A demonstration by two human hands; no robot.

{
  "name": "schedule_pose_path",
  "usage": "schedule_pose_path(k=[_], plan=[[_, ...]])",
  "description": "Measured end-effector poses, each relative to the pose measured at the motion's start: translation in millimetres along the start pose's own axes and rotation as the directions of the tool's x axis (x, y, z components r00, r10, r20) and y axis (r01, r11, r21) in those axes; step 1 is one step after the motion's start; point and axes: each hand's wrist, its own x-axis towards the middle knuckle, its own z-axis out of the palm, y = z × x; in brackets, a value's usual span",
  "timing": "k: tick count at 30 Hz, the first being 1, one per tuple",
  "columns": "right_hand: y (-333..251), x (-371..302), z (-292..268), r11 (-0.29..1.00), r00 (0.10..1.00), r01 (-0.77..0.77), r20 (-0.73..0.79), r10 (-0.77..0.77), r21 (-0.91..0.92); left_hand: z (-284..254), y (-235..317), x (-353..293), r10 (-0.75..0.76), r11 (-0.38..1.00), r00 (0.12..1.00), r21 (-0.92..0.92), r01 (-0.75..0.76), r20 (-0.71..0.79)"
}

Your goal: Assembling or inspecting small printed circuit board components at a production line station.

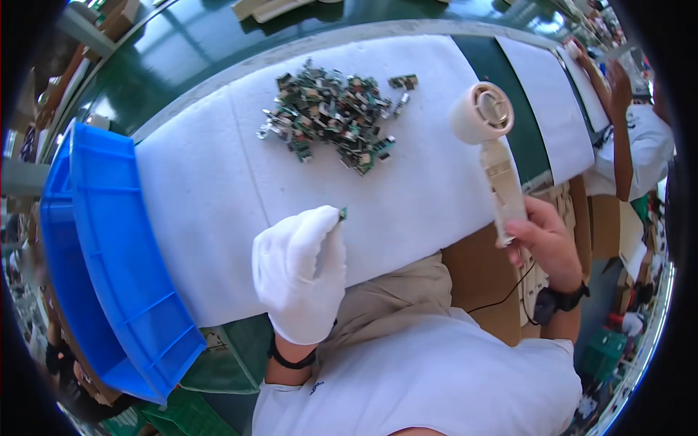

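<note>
At the left stands a tall bin point(120, 240) of glossy blue plastic, its long side wall ribbed and bowed by the lens. Beside it lies a mat point(196, 189), white, matte and soft-looking. Over its near edge, the left hand point(298, 272), in a smooth white fabric glove, rises from the lower edge with fingers curled and fingertips pinched on a small green board point(343, 214); only a bit of it pokes out toward the upper right, so its long axis cannot be told. Beyond, on the mat, sits a loose pile point(331, 109) of small green boards with shiny metal parts, pointing every way. Well apart from the left hand, the bare right hand point(549, 240) reaches in from the right, wrist bent, thumb and fingers closed round the lower end of a cream plastic device point(498, 163). It is held over the mat's right edge, its long axis running away from the person and slightly left; its drum-shaped head is at the far end, with the round, ringed face turned rightward.
</note>
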Motion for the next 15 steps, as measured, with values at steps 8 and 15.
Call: schedule_pose_path(k=[8, 15], plan=[[-11, 12, 46, 0.827, 0.976, 0.217, 0.118, -0.182, -0.519, -4, 2, -2, -0.024, 0.999, 0.998, -0.038, 0.026, 0.051], [-26, 22, 79, 0.127, 0.424, 0.804, 0.410, -0.807, -0.581, -6, 7, -5, -0.049, 0.999, 0.996, 0.028, 0.047, 0.074]])
